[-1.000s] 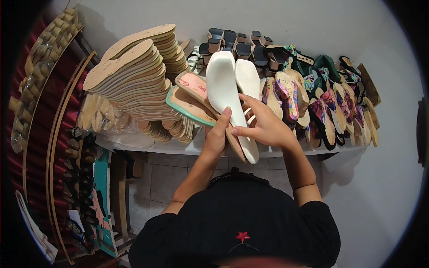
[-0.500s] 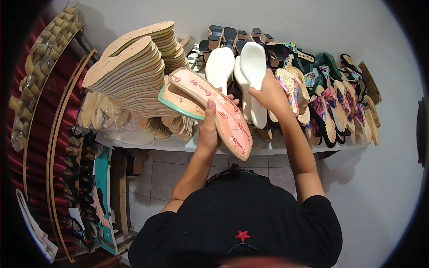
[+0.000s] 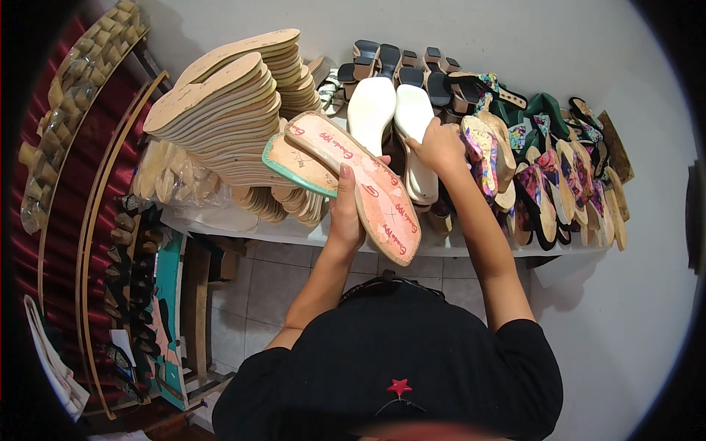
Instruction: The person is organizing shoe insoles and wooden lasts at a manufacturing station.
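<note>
My left hand (image 3: 347, 214) grips two shoe soles, its thumb pressed over them. The upper one is a pinkish sole (image 3: 357, 165) with red print. Beneath it, turned at an angle, a tan sole with a green edge (image 3: 298, 169) sticks out to the left. My right hand (image 3: 440, 151) is closed at the right side of a white sole (image 3: 414, 110), thumb across its face; some fingertips are hidden. Just left of that stands another white sole (image 3: 370, 110), partly covered by the pinkish one.
Tall stacks of tan soles (image 3: 213, 110) stand on the white table (image 3: 287, 234) at the left. Dark heeled shoes (image 3: 379, 59) sit along the back. Floral sandals (image 3: 544, 195) crowd the right side. Racks of shoe parts (image 3: 118, 294) line the far left.
The white sole in my right hand has come down against the other white soles, my right hand lowering with it. My left hand keeps its two soles nearly in place.
</note>
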The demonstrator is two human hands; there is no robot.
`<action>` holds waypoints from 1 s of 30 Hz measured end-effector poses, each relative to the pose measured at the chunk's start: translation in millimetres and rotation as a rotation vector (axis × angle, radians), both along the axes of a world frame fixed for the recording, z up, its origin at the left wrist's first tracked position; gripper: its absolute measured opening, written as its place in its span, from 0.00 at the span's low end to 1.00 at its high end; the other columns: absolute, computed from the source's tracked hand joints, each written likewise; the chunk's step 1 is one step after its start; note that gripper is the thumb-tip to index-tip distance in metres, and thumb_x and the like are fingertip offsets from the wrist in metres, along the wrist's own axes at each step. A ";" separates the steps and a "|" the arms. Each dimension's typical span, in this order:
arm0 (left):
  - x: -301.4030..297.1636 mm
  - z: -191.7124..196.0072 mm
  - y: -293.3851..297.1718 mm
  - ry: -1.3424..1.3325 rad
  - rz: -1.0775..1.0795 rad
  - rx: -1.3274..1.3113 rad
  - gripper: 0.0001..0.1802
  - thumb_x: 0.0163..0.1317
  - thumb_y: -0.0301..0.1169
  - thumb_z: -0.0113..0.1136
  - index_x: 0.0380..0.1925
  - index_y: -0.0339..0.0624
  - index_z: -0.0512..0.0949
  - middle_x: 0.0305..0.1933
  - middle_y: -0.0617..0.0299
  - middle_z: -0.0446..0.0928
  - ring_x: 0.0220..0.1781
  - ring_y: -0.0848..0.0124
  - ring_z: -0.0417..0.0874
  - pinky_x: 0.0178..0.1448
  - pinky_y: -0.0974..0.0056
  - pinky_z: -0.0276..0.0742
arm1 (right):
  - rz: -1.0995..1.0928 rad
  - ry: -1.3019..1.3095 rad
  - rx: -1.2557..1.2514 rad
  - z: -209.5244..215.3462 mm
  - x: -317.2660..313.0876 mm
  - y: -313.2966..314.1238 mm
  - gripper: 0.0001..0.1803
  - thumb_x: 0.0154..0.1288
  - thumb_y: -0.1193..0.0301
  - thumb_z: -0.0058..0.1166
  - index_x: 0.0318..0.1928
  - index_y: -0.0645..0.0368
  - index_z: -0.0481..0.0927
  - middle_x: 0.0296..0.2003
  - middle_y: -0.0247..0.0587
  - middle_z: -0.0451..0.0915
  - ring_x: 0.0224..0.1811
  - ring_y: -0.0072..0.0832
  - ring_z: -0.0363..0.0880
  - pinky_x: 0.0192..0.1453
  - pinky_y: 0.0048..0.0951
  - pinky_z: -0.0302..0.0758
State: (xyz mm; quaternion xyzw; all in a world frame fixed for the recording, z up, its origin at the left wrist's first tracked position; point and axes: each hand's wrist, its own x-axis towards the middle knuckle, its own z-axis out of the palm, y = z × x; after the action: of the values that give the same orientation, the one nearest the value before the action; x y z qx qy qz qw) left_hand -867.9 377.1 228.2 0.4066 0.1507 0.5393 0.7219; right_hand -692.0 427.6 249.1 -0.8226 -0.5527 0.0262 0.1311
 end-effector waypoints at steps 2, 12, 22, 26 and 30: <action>1.3 3.1 -0.9 -0.002 0.014 0.021 0.35 0.63 0.54 0.37 0.52 0.30 0.59 0.46 0.51 0.69 0.42 0.67 0.75 0.44 0.63 0.75 | 0.071 -0.004 0.182 -4.6 6.3 -9.9 0.38 0.48 0.52 0.59 0.49 0.71 0.65 0.42 0.59 0.72 0.44 0.44 0.74 0.47 0.36 0.72; 5.2 5.5 -1.3 -0.168 0.080 0.170 0.39 0.54 0.56 0.51 0.56 0.42 0.52 0.51 0.59 0.60 0.55 0.65 0.63 0.58 0.58 0.65 | 0.922 0.652 0.316 17.9 -3.8 -103.6 0.37 0.41 0.67 0.65 0.56 0.59 0.66 0.50 0.45 0.66 0.52 0.35 0.67 0.51 0.30 0.69; 4.0 9.1 3.8 -0.136 0.148 -0.032 0.20 0.63 0.44 0.43 0.42 0.36 0.68 0.30 0.58 0.72 0.37 0.69 0.74 0.46 0.63 0.72 | 0.521 1.244 1.017 14.7 44.2 -92.8 0.17 0.58 0.65 0.56 0.41 0.65 0.69 0.24 0.38 0.77 0.21 0.18 0.73 0.22 0.15 0.66; 14.0 5.2 -5.2 0.058 0.145 0.022 0.15 0.62 0.34 0.46 0.45 0.35 0.67 0.34 0.55 0.74 0.35 0.70 0.76 0.37 0.66 0.76 | 0.368 1.365 1.227 28.0 61.6 -75.6 0.24 0.56 0.66 0.57 0.48 0.65 0.63 0.36 0.40 0.76 0.31 0.20 0.75 0.29 0.18 0.72; 31.0 -2.4 -18.8 0.365 0.204 0.266 0.18 0.60 0.30 0.50 0.49 0.33 0.63 0.39 0.56 0.71 0.35 0.73 0.75 0.39 0.68 0.75 | 0.117 1.348 1.182 29.9 37.3 -64.5 0.28 0.57 0.72 0.56 0.53 0.69 0.57 0.41 0.50 0.75 0.35 0.22 0.76 0.29 0.17 0.73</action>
State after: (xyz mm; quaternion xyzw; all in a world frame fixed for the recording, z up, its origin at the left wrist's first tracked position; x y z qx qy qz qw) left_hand -836.8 358.3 225.8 0.5713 0.2466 0.5420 0.5649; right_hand -654.7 363.0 279.0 -0.4016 -0.3226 0.2213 0.8280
